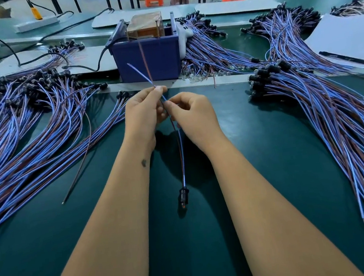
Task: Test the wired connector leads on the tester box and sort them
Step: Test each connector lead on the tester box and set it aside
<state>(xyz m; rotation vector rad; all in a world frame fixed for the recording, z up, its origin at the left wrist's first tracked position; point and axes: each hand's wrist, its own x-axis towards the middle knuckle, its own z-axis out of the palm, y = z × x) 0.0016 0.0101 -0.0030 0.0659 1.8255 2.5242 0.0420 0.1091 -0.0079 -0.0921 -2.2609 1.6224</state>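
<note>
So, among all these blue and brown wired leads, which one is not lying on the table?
The blue and brown lead with the black connector, pinched by the left hand and right hand; its connector hangs between the forearms.

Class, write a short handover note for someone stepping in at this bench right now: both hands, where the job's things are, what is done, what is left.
Left hand: pinches the blue wire of one blue-and-brown two-wire lead.
Right hand: pinches the same lead just below.
The lead's black round connector hangs low over the dark green bench mat; its bare wire ends point up towards the blue plastic tester box, apparently not touching it.
Large lead piles lie left and right; which pile is tested cannot be told.
Left: test this lead, sort it, carry on.
</note>
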